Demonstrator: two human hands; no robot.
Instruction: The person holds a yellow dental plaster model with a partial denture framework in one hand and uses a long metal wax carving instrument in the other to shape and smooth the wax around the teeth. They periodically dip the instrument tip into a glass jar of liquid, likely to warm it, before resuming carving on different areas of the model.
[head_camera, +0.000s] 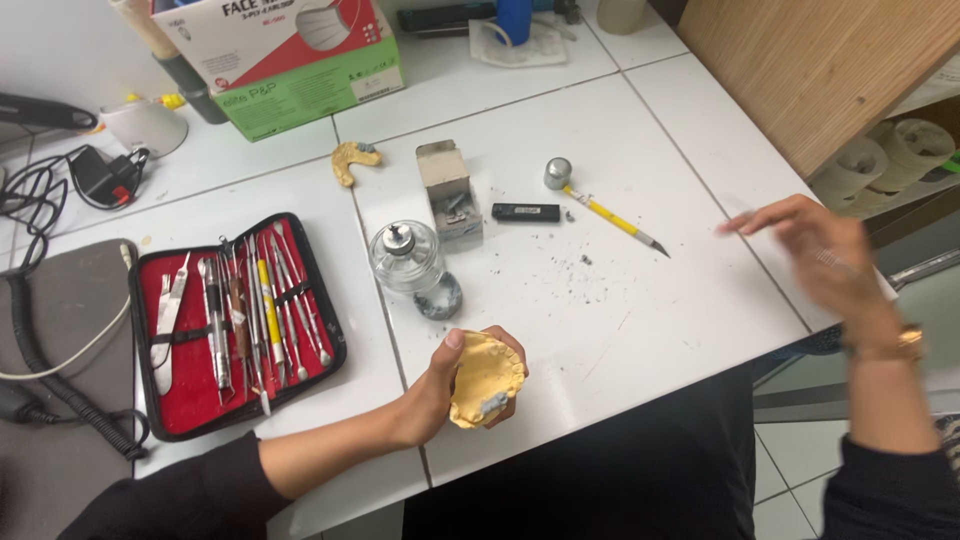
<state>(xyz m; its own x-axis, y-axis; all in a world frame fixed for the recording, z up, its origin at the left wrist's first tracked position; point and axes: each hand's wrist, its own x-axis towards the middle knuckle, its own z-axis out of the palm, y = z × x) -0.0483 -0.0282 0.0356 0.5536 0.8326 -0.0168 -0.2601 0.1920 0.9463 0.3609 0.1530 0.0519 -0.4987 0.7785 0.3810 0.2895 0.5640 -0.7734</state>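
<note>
Left hand (440, 385) cups the yellow dental cast (486, 382) just above the table's near edge (600, 330), fingers wrapped round its rim, while the right hand (825, 260), blurred and seemingly spread, hovers empty; a steadier, lower grip would help.

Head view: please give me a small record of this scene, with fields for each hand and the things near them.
left hand: holds a yellow dental cast above the table edge
right hand: empty, blurred, fingers spread, over the table's right edge
white table: tiled, with grey crumbs
yellow-handled knife: lies towards the right hand
glass burner: stands behind the cast
red tool case: open, left of the cast
</note>
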